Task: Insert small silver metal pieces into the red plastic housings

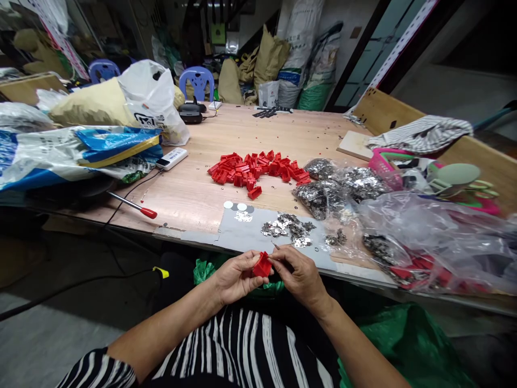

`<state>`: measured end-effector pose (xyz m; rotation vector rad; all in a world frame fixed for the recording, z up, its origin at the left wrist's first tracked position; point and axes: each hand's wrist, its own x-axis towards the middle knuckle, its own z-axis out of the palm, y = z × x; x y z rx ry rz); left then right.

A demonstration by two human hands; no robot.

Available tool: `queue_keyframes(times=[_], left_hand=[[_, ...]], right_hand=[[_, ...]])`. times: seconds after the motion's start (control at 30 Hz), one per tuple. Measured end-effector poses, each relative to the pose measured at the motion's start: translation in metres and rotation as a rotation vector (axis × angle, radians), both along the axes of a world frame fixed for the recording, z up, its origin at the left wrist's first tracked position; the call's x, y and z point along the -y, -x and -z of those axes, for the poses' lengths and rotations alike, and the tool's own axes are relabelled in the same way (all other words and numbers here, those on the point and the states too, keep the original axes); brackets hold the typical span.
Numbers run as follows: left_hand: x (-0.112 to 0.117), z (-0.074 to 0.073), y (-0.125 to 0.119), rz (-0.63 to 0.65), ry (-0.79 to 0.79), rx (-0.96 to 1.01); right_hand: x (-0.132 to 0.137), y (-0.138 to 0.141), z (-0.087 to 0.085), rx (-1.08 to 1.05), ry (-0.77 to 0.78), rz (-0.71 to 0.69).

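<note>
Between the thumb and fingers of my left hand (pixel 240 275) is a small red plastic part (pixel 262 265), box-like with a hollow side. My right hand (pixel 297 272) pinches a thin pointed tool (pixel 275 245) and has its fingertips at the right edge of the red part. Both hands are just off the table's front edge, above my lap. Beyond them, a grey mat (pixel 250 237) carries a heap of small shiny metal pieces (pixel 291 227) and a smaller group of pale flat pieces (pixel 243 216). Farther back is a pile of similar red plastic parts (pixel 258 170).
Clear bags of metal pieces (pixel 323 196) and a pink basket (pixel 388 164) stand to the right. A screwdriver-like tool with a red handle (pixel 148 213) lies left, near a white power strip (pixel 173 159). Large sacks (pixel 72 156) cover the table's left side.
</note>
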<state>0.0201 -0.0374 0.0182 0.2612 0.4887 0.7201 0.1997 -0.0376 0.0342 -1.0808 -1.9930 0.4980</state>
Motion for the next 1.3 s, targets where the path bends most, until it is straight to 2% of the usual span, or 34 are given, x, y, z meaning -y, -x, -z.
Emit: queue_keyframes(times=[0.2, 0.4, 0.6, 0.73, 0.83, 0.93, 1.0, 1.07, 1.2, 1.3], left_hand=[[0.000, -0.001, 0.001, 0.029, -0.015, -0.040], [0.000, -0.004, 0.001, 0.039, -0.037, -0.070], [0.000, -0.005, 0.002, 0.046, -0.073, -0.133], [-0.002, 0.002, 0.003, 0.128, -0.129, -0.142], [-0.004, 0.005, 0.003, 0.114, -0.117, -0.149], [-0.005, 0.001, 0.004, 0.081, -0.120, -0.165], [-0.005, -0.005, 0.006, 0.076, -0.185, -0.226], [-0.005, -0.011, 0.008, 0.030, -0.325, -0.361], [-0.001, -0.019, 0.008, -0.205, -0.716, -0.643], [0.000, -0.019, 0.004, -0.317, -0.817, -0.718]], right_hand=[[0.001, -0.009, -0.010, -0.004, 0.239, -0.082], [-0.007, -0.017, -0.007, -0.022, 0.418, 0.066], [-0.012, -0.012, -0.006, 0.009, 0.578, -0.086], [-0.011, -0.009, -0.008, 0.086, 0.521, -0.141], [-0.009, -0.006, -0.011, 0.143, 0.436, -0.101], [-0.009, -0.005, -0.011, 0.119, 0.449, -0.064], [-0.011, -0.007, -0.009, 0.058, 0.477, -0.038], [-0.012, -0.008, -0.005, -0.022, 0.516, -0.007], [-0.014, -0.006, 0.003, -0.184, 0.630, 0.029], [-0.012, -0.002, 0.004, -0.290, 0.752, -0.012]])
